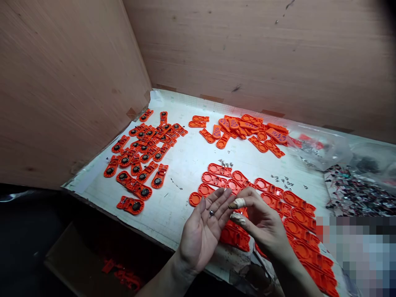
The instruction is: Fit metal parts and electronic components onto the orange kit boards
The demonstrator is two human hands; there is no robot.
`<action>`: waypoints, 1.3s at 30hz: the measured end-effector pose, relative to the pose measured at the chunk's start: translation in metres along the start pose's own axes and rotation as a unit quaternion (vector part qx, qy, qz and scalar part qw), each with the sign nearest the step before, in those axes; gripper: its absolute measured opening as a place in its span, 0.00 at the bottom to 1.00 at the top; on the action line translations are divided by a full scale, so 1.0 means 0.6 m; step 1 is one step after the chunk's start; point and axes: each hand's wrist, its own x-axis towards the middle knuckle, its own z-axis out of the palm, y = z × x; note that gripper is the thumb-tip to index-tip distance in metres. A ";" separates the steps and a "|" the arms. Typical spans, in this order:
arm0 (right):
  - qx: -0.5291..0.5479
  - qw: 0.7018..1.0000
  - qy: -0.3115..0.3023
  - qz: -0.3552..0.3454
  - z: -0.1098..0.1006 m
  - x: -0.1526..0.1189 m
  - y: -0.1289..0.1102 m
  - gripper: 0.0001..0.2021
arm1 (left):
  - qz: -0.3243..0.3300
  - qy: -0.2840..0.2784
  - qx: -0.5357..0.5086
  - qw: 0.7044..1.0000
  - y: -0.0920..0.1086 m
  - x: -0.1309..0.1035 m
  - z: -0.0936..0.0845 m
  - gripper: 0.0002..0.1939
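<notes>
My left hand (201, 235) is palm up over the front of the table, fingers stretched out. A small shiny metal piece (211, 213) lies on it near the base of the fingers. Just to its right is my right hand (266, 222), its index finger and thumb wrapped in whitish tape. Those two fingertips are apart, close to the left fingers, and I see nothing between them. Under and around both hands lie rows of orange plastic casings (269, 186) with round recesses. Part of these rows is hidden by my hands.
At the left lie orange casings with round black parts (145, 192). A heap of orange pieces (238, 126) sits at the back. Loose metal bits (283, 180), a clear plastic bag (324, 146) and a pile of small wired parts (355, 192) are right. Wooden panels (262, 53) border the table.
</notes>
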 end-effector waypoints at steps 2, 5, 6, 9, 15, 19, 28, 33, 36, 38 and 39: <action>-0.060 0.998 -0.011 -0.028 -0.001 0.001 -0.004 0.08 | -0.028 -0.010 -0.025 0.999 0.002 -0.001 0.003 0.24; -0.221 0.971 -0.033 -0.082 0.001 0.004 -0.018 0.05 | -0.063 -0.024 -0.030 0.997 0.004 -0.002 0.009 0.28; -0.262 0.959 -0.033 -0.102 0.003 0.004 -0.023 0.04 | -0.069 -0.031 -0.027 0.997 0.004 -0.003 0.010 0.29; -0.319 0.935 -0.009 -0.152 0.010 0.004 -0.031 0.03 | -0.080 -0.049 -0.013 0.996 0.003 -0.005 0.012 0.30; -0.345 0.922 -0.026 -0.175 0.024 -0.004 -0.025 0.06 | -0.082 -0.028 0.027 0.996 0.003 -0.010 0.007 0.28; -0.355 0.917 0.018 -0.180 0.024 -0.005 -0.021 0.07 | -0.093 -0.023 0.052 0.994 -0.001 -0.010 0.004 0.26; -0.238 0.966 0.039 -0.097 0.001 -0.008 -0.018 0.06 | 0.008 0.088 0.180 0.980 -0.017 -0.004 -0.011 0.09; -0.212 0.975 0.002 -0.074 -0.003 -0.013 -0.020 0.06 | 0.027 0.098 0.235 0.967 -0.011 0.000 -0.013 0.11; -0.218 0.973 0.004 -0.073 -0.002 -0.012 -0.021 0.04 | 0.041 0.110 0.230 0.966 -0.011 0.002 -0.013 0.10; -0.243 0.965 0.032 -0.089 0.002 -0.013 -0.019 0.05 | 0.038 0.119 0.197 0.972 -0.013 0.002 -0.014 0.10; -0.257 0.960 0.050 -0.100 0.006 -0.015 -0.017 0.05 | 0.029 0.122 0.176 0.976 -0.014 0.001 -0.015 0.10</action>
